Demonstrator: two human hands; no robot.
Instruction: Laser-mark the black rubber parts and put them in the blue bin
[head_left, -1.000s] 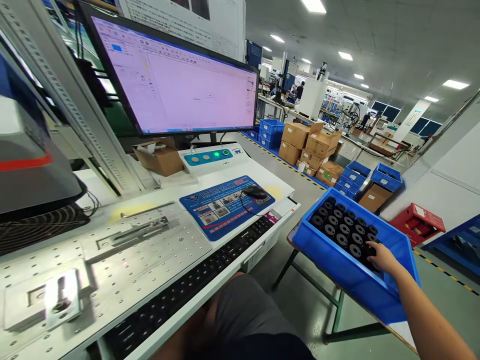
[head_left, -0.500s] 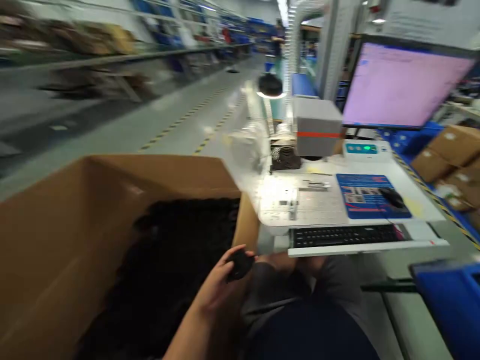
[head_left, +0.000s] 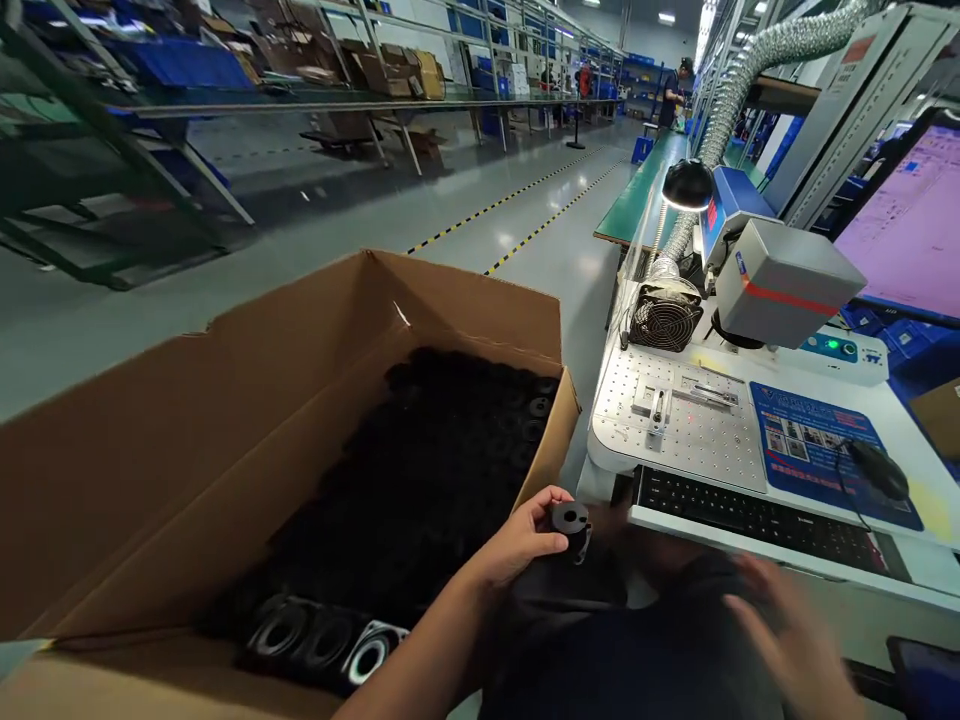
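Observation:
My left hand (head_left: 525,540) grips a round black part with a centre hole (head_left: 571,516) between thumb and fingers, over my lap beside the box's right wall. A notched or clip-like edge shows on the part's lower right. To the right, below the keyboard shelf, my right hand (head_left: 787,630) is blurred, its thumb and fingers apart with nothing seen between them. On my left a large cardboard box (head_left: 277,360) holds a heap of black parts (head_left: 442,470), several of them ring-shaped near its front.
A white workbench carries a perforated metal plate (head_left: 622,400) with small clamps, a grey machine head (head_left: 787,285), a fan (head_left: 666,318) and a mouse (head_left: 876,468). A keyboard (head_left: 750,515) lies on the pulled-out shelf. A person (head_left: 671,98) stands far down the aisle.
The view has swung left, showing more of the box. My left hand still holds the black part, whose holed face now shows. My right hand has come into view at the lower right.

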